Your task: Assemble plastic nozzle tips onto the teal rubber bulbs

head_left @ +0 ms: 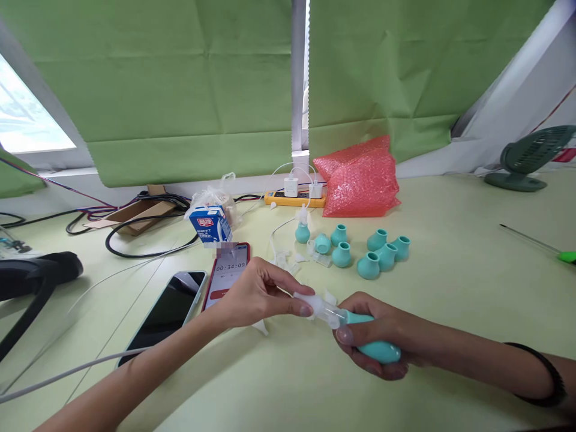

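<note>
Your left hand (258, 292) pinches the translucent white tip (317, 305) of a clear plastic tube (333, 314); your right hand (390, 327) is wrapped around the teal rounded bulb (381, 352) at its other end, above the near middle of the pale-green tabletop (472, 288). Open room extends right to the green-handled metal tool (567, 257). By the far edge: one red bubble-wrap bag (360, 183). Counted: eight further teal bulbs (342, 256) beyond your hands; two flat rectangular phones (171, 306), left.
</note>
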Demonstrator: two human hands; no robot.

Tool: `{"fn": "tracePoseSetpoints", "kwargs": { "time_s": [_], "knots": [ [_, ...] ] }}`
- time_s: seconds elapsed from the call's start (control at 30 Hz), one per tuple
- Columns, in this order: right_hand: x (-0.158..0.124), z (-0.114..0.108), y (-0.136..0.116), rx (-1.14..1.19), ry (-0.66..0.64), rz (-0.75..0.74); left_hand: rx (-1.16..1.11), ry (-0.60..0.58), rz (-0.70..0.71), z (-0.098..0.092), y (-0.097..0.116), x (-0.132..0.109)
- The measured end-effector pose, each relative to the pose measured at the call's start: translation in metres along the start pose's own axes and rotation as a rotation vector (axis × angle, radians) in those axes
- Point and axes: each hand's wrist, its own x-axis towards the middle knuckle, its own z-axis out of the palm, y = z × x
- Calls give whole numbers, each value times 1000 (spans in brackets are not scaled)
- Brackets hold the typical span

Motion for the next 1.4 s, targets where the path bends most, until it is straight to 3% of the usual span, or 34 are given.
{"fn": "tracePoseSetpoints", "kwargs": {
  "time_s": [0.2, 0.37, 0.5, 0.83, 1.4],
  "knots": [
    [1, -1, 0, 71, -65, 62, -88, 5, -28, 2, -2, 2],
    [-2, 0, -1, -98, 46, -22, -123, 33, -24, 5, 0, 0],
    [-4, 1, -3, -291, 138, -37, -9, 33, -12, 4, 3, -1],
    [-8, 5, -5, -582, 282, 0, 189, -75, 20, 3, 8, -6],
    [-10, 8, -7, -625, 279, -14, 175, -78, 35, 6, 7, -6]
  ]
}}
